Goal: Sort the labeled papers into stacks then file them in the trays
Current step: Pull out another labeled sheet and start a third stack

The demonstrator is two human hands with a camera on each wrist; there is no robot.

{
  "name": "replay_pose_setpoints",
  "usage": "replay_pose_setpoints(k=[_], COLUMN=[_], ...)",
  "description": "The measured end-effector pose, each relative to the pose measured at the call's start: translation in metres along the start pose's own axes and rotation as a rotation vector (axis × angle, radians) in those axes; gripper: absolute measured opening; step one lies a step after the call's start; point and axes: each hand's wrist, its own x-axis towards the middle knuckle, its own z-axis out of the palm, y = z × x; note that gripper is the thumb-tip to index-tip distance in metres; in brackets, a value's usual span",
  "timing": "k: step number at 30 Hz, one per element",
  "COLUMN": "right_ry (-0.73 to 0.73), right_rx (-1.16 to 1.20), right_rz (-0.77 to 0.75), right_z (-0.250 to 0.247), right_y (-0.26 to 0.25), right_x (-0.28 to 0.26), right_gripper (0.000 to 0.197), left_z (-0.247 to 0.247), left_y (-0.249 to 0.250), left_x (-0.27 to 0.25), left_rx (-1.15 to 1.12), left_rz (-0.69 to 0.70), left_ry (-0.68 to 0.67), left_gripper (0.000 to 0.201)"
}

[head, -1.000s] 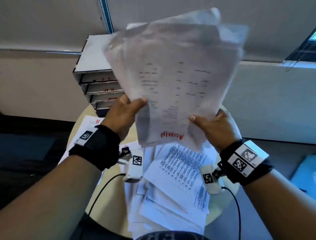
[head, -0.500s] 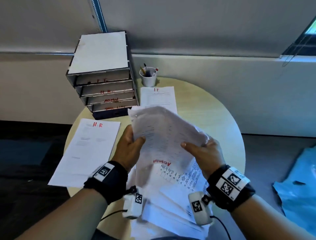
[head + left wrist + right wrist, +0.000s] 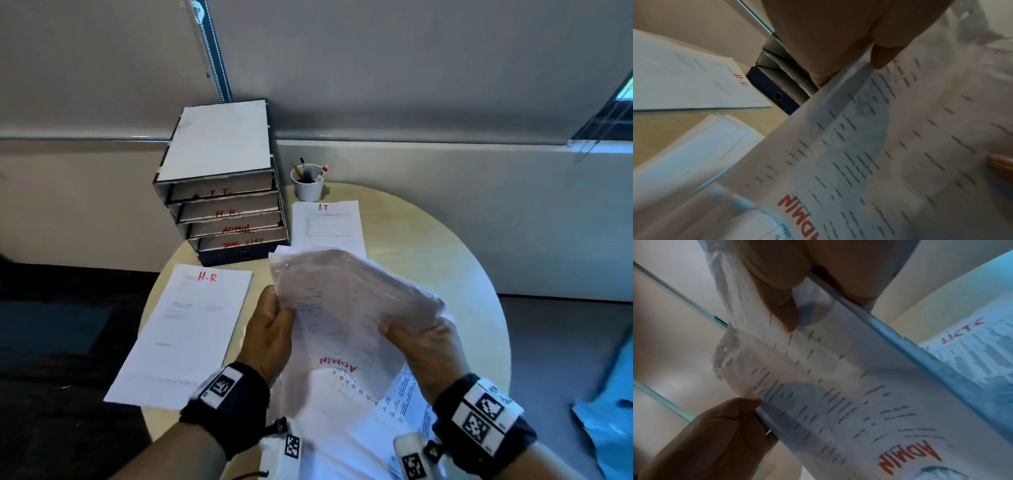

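Observation:
Both hands hold a bundle of ADMIN papers [image 3: 346,308] above the round table, red label toward me and upside down. My left hand [image 3: 270,325] grips its left edge, thumb on top [image 3: 882,55]. My right hand [image 3: 421,339] grips the right edge, thumb on the sheet [image 3: 783,311]. The bundle [image 3: 838,386] bends over, far end drooping. Under it lies a loose heap of papers [image 3: 394,411]. An H.R stack [image 3: 185,329] lies at left and an I.T stack [image 3: 327,224] behind. The tray unit [image 3: 222,192] at the back left has shelves marked I.T, H.R, ADMIN and one more.
A white cup of pens [image 3: 307,183] stands beside the trays. The round table [image 3: 445,260] shows bare wood on its right half. A wall runs close behind. A blue bag [image 3: 606,421] lies on the floor at right.
The ADMIN bundle has come down from face height to just above the table, and its top has flopped forward. Both hands have kept their grip.

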Motion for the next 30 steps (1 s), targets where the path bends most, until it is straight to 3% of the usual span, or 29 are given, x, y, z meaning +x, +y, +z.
replay_pose_setpoints(k=[4,8,19,23,30], right_ry=[-0.017,-0.011,0.026,-0.016,-0.043], right_rx=[-0.022,-0.016,-0.122,-0.118,-0.100], right_rz=[-0.024,0.039,0.051,0.115,0.077], right_z=[-0.002,0.001,0.004,0.003,-0.001], right_y=[-0.005,0.003,-0.002,-0.003,-0.008], right_x=[0.008,0.009,0.017,0.016,0.025], right_gripper=[0.012,0.021,0.013,0.015,0.014], left_z=[-0.003,0.002,0.001,0.001,0.002], left_y=[0.006,-0.006,-0.007,-0.014,-0.014], left_x=[0.003,0.003,0.008,0.006,0.009], left_rx=[-0.108,-0.105,-0.134,-0.096,-0.068], left_rz=[-0.039,-0.103,-0.080,-0.085,-0.033], left_ry=[0.045,0.017,0.021,0.013,-0.047], left_gripper=[0.029,0.037,0.033,0.032,0.034])
